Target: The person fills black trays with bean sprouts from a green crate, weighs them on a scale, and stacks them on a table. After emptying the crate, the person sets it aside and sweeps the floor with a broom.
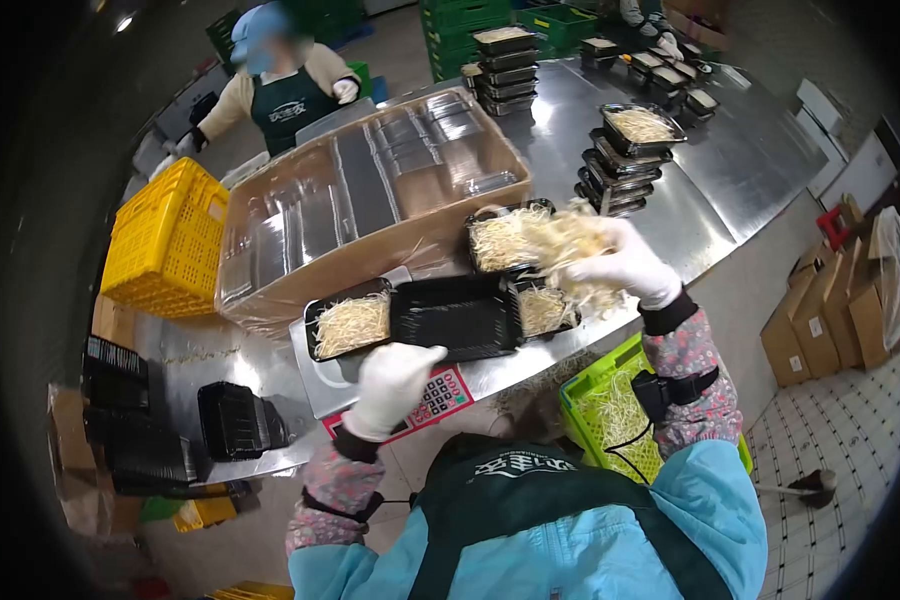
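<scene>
White gloves covering left hand (395, 385) and right hand (625, 265). Sleeves (695, 370) showing pink-grey floral print; jacket (710, 510) showing light blue; apron (530, 500) showing dark green with white lettering. Trays (455, 315) looking black, sprouts (350, 325) looking pale cream. Surface (730, 170) gleaming silver-grey. Crate (165, 240) glowing yellow; basket (595, 405) showing lime green. Carton (370, 265) showing brown. Keypad (440, 395) showing red, keys possibly white, blurred.

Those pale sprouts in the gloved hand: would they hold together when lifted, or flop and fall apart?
Probably floppy: strands of the sprouts droop from the right hand. Likely light, since one hand lifts a tangled clump. Bits may well drop; loose strands hang over the black tray.
</scene>
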